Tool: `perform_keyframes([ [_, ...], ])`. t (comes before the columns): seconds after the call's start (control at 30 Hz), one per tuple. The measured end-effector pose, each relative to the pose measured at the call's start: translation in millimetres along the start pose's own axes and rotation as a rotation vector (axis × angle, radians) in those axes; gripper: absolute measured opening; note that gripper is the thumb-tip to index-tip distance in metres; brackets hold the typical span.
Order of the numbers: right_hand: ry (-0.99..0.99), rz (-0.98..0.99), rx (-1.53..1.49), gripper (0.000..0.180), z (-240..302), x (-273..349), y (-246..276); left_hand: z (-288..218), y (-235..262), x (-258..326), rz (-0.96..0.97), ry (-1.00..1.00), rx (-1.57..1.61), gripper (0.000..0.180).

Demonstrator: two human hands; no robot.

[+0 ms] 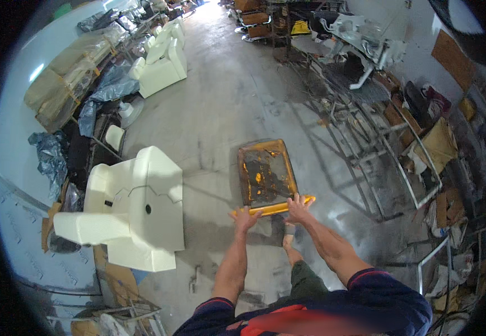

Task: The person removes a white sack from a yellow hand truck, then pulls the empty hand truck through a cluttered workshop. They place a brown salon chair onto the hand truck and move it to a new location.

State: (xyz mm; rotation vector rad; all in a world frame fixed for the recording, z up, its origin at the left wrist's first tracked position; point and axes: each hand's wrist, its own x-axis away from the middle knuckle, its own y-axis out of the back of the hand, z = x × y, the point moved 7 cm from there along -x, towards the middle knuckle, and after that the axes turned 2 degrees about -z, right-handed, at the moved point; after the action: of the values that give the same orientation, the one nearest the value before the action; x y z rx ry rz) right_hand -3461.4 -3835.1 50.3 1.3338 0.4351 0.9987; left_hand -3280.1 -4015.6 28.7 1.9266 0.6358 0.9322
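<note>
In front of me is what looks like a low platform trolley (284, 163), with a worn, dark-stained deck and a yellow-orange rim. Its yellow push bar (272, 210) runs across the near end. My left hand (246, 219) is closed over the bar's left part. Farther right along the same bar, my right hand (298, 208) is closed too, with the fingers over the top. Nothing stands on the deck. The wheels are hidden. One of my legs (289, 243) shows behind the bar.
At the left stands a cream armchair-shaped body (156, 210); similar cream pieces (167, 67) stand farther ahead. Welded metal frames (374, 162) lie along the right, beside cardboard and scraps. A plastic-wrapped sofa (66, 78) lines the left wall. Grey concrete floor (215, 106) stretches ahead.
</note>
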Motion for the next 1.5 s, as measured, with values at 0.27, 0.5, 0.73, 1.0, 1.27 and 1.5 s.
perform_keyframes([
  [0.27, 0.003, 0.142, 0.060, 0.107, -10, -367, 107, -51, 121, -353, -0.076, -0.020, 0.044, 0.088],
  [0.5, 0.040, 0.016, 0.019, 0.088, -36, -703, 190, -109, 234, -668, -0.049, 0.052, 0.121, 0.086],
  [0.73, 0.024, -0.015, 0.064, 0.104, -55, -997, 262, -165, 335, -944, -0.005, -0.076, 0.067, 0.091],
  [1.0, 0.020, -0.117, 0.071, 0.108, -59, -1339, 355, -193, 440, -1267, -0.196, -0.024, 0.093, 0.083],
  [1.27, -0.027, 0.130, 0.151, 0.108, -29, -1654, 458, -216, 581, -1577, -0.236, 0.017, 0.107, 0.084],
  [1.5, 0.037, 0.057, 0.098, 0.107, -12, -1965, 527, -215, 676, -1870, -0.211, 0.034, 0.106, 0.084],
])
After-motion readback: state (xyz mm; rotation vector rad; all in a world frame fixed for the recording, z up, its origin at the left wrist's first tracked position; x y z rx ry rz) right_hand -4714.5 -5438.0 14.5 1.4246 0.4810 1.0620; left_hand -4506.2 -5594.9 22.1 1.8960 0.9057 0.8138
